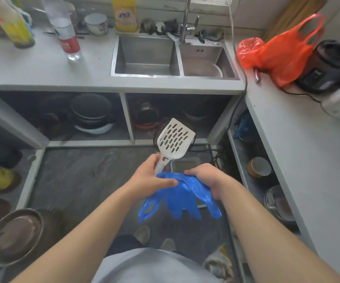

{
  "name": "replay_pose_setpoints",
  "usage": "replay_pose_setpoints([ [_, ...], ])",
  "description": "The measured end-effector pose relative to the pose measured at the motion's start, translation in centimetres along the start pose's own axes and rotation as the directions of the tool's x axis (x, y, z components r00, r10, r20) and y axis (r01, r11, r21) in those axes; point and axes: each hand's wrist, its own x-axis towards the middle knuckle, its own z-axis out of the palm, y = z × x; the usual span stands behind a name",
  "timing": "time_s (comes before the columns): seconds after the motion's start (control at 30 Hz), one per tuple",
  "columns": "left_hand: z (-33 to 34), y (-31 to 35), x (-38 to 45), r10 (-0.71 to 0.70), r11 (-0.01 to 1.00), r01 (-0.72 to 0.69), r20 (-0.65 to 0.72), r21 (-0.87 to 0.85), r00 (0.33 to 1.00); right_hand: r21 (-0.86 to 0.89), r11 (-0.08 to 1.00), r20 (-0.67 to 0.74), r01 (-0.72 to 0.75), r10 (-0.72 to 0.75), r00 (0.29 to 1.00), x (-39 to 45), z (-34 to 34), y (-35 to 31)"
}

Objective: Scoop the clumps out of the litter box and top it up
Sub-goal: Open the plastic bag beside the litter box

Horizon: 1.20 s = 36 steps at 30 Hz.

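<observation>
Gripping blue plastic bag [182, 196] with both hands: our right hand [204, 176] clutches its right side, our left hand [150, 176] pinches its left edge while grasping the white slotted scoop [174, 137] handle. Litter box [185, 163] sits on the floor just beyond.

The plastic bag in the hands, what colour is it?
Blue; the plastic bag shows clearly in the head view.

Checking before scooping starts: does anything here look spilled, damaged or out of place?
Nothing spilled or damaged. The white slotted plastic scoop in the left hand looks clean; the crumpled blue plastic bag is unopened.
</observation>
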Motion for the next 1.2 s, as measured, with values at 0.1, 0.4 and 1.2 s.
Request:
replay_pose_setpoints([
  [0.1, 1.0, 0.3, 0.6, 0.022, 0.999, -0.021, -0.023, 0.042, 0.999, -0.025, 0.997, -0.013, 0.071, -0.071, 0.997, -0.7, -0.6, 0.2],
  [0.4, 1.8, 1.5, 1.8, 0.019, 0.999, -0.022, -0.127, -0.024, 0.992, -0.467, 0.838, -0.048, 0.283, -0.344, 0.938, -4.6, -2.7, -1.1],
  [1.2, 0.3, 1.1, 2.4, -0.056, 0.936, 0.101, 0.141, -0.337, 0.988, 0.297, 0.947, 0.258, 0.120, -0.200, 0.945, -1.7, -5.9, 1.4],
])
